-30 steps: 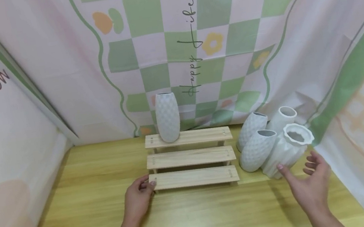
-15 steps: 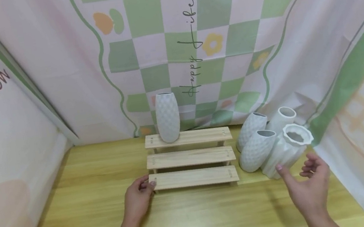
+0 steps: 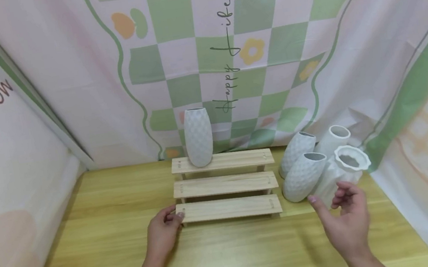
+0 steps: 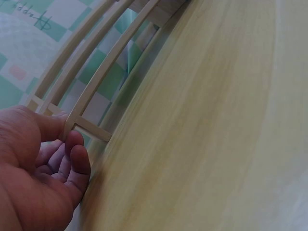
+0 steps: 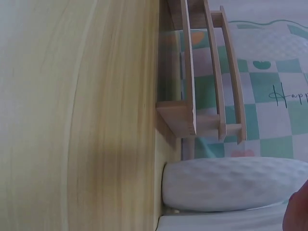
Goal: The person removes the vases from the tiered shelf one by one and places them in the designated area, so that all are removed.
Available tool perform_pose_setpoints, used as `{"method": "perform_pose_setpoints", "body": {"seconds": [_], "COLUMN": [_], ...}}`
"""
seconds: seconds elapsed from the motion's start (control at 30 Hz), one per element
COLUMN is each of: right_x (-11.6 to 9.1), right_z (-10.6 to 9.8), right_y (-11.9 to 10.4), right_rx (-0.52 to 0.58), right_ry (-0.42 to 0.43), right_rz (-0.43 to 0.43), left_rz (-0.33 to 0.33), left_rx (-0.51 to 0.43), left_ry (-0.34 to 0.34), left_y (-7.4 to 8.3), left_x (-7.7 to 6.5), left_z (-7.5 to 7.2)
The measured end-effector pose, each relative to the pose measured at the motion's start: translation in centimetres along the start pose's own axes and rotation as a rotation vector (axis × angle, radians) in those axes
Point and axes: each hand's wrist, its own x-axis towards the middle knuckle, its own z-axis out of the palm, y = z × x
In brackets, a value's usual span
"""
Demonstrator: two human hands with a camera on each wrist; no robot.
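Note:
My left hand (image 3: 163, 234) pinches the left end of the lowest board of a three-step wooden stand (image 3: 228, 208). In the left wrist view the thumb and fingertips meet at that board's end. A white dimpled vase (image 3: 199, 138) stands on the top step, toward the left. On the right, my right hand (image 3: 347, 219) hovers in front of a white vase with a ruffled rim (image 3: 352, 158), hiding part of its body. Its thumb and fingers are parted and grip nothing. Two dimpled vases lean beside it; the nearer dimpled vase (image 5: 231, 184) also shows in the right wrist view.
Behind the ruffled one is a plain-rimmed white vase (image 3: 337, 133), partly hidden. The wooden table (image 3: 233, 260) meets a checkered cloth backdrop (image 3: 171, 15) at the back. Printed cloth also hangs at the left and right sides.
My right hand has moved left, across the front of the ruffled-rim vase. The left hand keeps its hold on the stand, and the vases stay where they were.

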Motion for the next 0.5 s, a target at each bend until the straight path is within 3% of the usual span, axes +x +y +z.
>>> {"method": "perform_pose_setpoints", "body": {"seconds": [0.5], "right_x": [-0.3], "right_z": [3.0], "right_y": [-0.2], "right_rx": [0.036], "right_ry": [-0.172], "right_rz": [-0.044], "left_rz": [-0.017], "left_rx": [-0.007], "left_ry": [-0.008], "left_y": [0.1], "left_x": [0.0], "left_z": [0.0]}}
